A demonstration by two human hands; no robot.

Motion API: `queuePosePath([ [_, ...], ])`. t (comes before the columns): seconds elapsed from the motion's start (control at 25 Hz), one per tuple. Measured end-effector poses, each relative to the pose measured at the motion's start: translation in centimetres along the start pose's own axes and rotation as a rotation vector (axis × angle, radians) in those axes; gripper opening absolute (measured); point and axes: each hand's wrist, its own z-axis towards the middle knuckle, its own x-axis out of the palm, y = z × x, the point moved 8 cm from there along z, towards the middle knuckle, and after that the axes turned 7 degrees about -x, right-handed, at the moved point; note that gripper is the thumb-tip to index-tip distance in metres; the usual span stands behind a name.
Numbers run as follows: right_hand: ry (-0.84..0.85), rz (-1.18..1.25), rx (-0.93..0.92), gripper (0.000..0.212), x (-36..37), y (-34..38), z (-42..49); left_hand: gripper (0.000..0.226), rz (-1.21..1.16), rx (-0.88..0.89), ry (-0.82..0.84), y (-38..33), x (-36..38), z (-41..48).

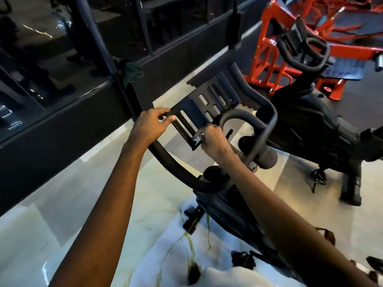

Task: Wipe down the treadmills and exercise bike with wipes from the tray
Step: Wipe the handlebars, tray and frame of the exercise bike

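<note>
In the head view, the black exercise bike [224, 206] fills the middle of the frame. Its black slotted metal plate [204, 104] sits just above centre, inside the curved handlebar. The left hand [152, 126] grips the plate's left edge, fingers and thumb curled round it. The right hand [214, 139] pinches a small crumpled white wipe [197, 139] against the plate's lower edge. A second black bike [306, 121] stands at right, an orange steel machine frame [267, 50] at upper right.
</note>
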Motion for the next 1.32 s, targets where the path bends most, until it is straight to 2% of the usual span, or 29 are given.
queuePosePath([
  [0.08, -0.168, 0.111, 0.031, 0.026, 0.5, -0.4, -2.2, 0.051, 0.003, 0.013, 0.001, -0.1, 0.1, 0.0],
  [0.24, -0.376, 0.419, 0.179, 0.011, 1.5, -1.3, -5.0, 0.05, 0.091, 0.029, 0.014, 0.3, 0.4, 0.1],
  [0.32, -0.484, 0.547, 0.235, 0.015, 1.6, -1.2, -6.0, 0.047, 0.132, 0.041, 0.008, 0.4, 0.4, 0.2],
  [0.52, -0.493, 0.751, 0.506, 0.007, 3.7, -1.1, -7.6, 0.044, 0.151, 0.056, 0.009, 0.3, 0.4, 0.1],
  [0.6, -0.532, 0.97, 0.62, 0.008, 4.8, -1.8, -7.6, 0.044, 0.149, 0.055, 0.008, 0.2, 0.3, 0.0],
  [0.76, -0.641, 1.762, 0.958, 0.01, 8.5, -1.0, -7.3, 0.045, 0.144, 0.073, 0.005, 0.1, 0.3, 0.0],
  [0.84, -0.725, 1.912, 1.009, 0.011, 8.4, -0.2, -7.2, 0.045, 0.14, 0.076, 0.004, 0.1, 0.3, 0.0],
  [0.92, -0.685, 1.846, 0.974, 0.005, 7.9, 0.0, -7.2, 0.045, 0.137, 0.074, -0.002, 0.1, 0.3, 0.0],
  [1.0, -0.601, 1.71, 0.925, 0.01, 7.8, 0.2, -7.6, 0.044, 0.127, 0.073, -0.006, 0.1, 0.2, 0.0],
  [1.08, -0.591, 1.558, 0.84, 0.014, 7.5, -0.4, -8.1, 0.044, 0.113, 0.078, -0.013, 0.1, 0.2, 0.1],
  [1.12, -0.593, 1.451, 0.767, 0.011, 6.8, -0.6, -8.3, 0.044, 0.112, 0.083, -0.018, 0.1, 0.2, 0.1],
  [1.2, -0.557, 1.081, 0.591, 0.002, 4.7, -0.8, -8.2, 0.042, 0.107, 0.084, -0.019, 0.1, 0.2, 0.2],
  [1.24, -0.53, 0.882, 0.503, 0.005, 3.6, -0.7, -8.0, 0.042, 0.102, 0.081, -0.02, 0.1, 0.1, 0.2],
  [1.32, -0.483, 0.635, 0.347, 0.008, 2.1, 0.2, -7.2, 0.041, 0.099, 0.075, -0.021, 0.0, 0.0, 0.2],
])
